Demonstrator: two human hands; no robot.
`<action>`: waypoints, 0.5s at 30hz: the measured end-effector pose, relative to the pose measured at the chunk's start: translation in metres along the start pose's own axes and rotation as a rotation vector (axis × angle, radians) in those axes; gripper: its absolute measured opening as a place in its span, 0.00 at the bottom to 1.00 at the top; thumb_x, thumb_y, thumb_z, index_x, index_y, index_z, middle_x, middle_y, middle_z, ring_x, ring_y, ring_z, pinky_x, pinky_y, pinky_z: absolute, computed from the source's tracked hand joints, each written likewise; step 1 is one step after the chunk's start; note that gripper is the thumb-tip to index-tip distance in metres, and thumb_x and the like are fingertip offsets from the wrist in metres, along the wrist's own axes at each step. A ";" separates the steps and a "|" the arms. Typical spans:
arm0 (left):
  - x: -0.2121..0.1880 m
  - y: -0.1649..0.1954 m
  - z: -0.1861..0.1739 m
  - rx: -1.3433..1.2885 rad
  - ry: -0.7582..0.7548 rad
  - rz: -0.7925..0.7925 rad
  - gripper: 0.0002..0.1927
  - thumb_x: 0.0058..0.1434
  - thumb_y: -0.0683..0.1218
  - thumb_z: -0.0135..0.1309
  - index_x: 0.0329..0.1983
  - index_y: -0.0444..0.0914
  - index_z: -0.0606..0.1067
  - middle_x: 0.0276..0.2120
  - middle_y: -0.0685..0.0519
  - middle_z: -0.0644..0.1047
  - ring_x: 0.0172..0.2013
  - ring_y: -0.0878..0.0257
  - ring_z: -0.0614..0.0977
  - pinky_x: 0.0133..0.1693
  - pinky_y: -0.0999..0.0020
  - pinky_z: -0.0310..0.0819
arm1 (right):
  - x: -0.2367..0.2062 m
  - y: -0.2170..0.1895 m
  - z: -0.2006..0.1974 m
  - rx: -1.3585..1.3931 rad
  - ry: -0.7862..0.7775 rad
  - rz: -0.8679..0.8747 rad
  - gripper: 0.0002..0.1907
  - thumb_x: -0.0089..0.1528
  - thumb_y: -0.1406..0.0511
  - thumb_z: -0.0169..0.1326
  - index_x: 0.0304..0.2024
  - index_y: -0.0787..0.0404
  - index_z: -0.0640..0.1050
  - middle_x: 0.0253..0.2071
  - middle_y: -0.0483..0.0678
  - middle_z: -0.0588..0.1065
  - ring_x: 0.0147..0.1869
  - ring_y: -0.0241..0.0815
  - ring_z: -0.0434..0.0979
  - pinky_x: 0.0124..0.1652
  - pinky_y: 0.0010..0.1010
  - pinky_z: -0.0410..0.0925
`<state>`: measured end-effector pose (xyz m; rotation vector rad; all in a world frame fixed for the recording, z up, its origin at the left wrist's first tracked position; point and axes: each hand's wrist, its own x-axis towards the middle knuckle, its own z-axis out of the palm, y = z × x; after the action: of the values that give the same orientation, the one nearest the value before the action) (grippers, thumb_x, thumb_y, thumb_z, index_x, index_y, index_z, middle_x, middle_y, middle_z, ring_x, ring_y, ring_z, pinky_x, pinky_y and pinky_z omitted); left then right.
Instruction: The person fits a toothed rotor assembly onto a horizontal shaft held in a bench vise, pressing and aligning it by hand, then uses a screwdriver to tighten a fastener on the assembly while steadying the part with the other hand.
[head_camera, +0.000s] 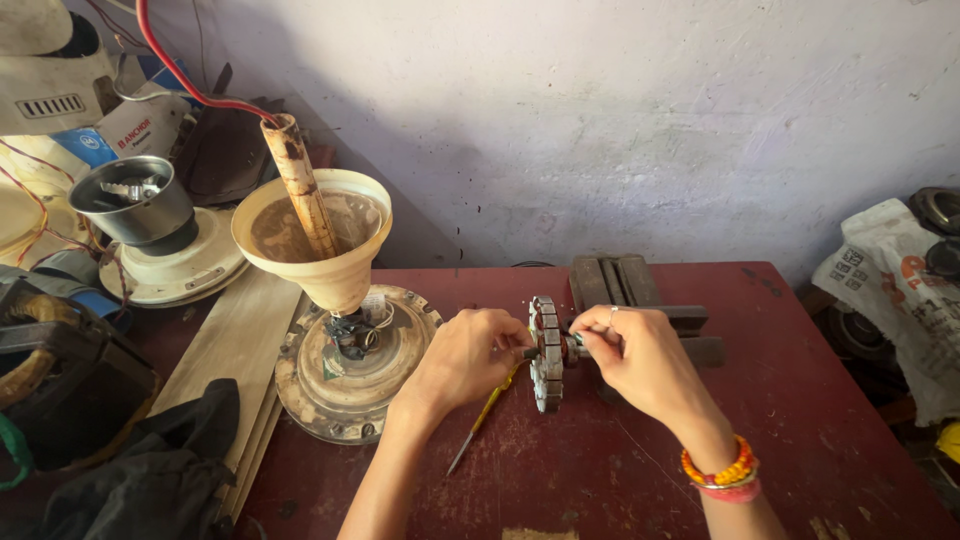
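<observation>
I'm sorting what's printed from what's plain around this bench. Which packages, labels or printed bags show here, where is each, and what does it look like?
Cardboard box: top left, behind the steel jar; white with red lettering and a blue patch.
Printed sack: right edge, beside the red table; white, crumpled, with dark and orange markings.
No screens or signs in view.

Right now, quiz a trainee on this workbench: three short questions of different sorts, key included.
1. True or false: both hands hold the round slotted metal stator core upright above the dark red table.
2. What lies on the table under the left hand? A) yellow-handled screwdriver B) hammer C) pliers
3. Fill in: the rusty pipe stands in the cream ___ cover on the round fan motor housing.

Key: 1 true; 2 A; 3 cone-shaped
</observation>
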<state>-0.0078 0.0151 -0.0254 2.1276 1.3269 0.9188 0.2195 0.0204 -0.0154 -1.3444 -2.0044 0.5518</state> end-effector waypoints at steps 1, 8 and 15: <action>0.000 -0.001 0.000 0.008 0.009 0.003 0.09 0.51 0.37 0.56 0.35 0.37 0.83 0.33 0.47 0.84 0.36 0.54 0.86 0.42 0.60 0.80 | 0.001 0.000 0.004 0.017 0.024 -0.013 0.07 0.59 0.71 0.59 0.39 0.64 0.83 0.21 0.45 0.79 0.19 0.29 0.67 0.21 0.27 0.61; 0.002 -0.002 0.009 0.038 0.100 0.010 0.06 0.53 0.39 0.57 0.34 0.36 0.81 0.33 0.47 0.83 0.36 0.52 0.85 0.40 0.58 0.79 | 0.004 0.001 0.013 0.009 0.068 0.023 0.06 0.59 0.71 0.58 0.38 0.65 0.83 0.20 0.48 0.79 0.17 0.32 0.65 0.21 0.30 0.59; 0.002 0.000 0.017 0.074 0.122 0.054 0.05 0.57 0.42 0.58 0.35 0.37 0.81 0.33 0.48 0.83 0.37 0.51 0.85 0.40 0.56 0.78 | 0.003 -0.001 0.005 -0.096 -0.048 0.036 0.07 0.56 0.71 0.58 0.37 0.64 0.83 0.24 0.53 0.80 0.20 0.40 0.77 0.26 0.34 0.68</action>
<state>0.0056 0.0161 -0.0364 2.2036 1.3880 1.0524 0.2143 0.0232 -0.0178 -1.4389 -2.0723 0.5147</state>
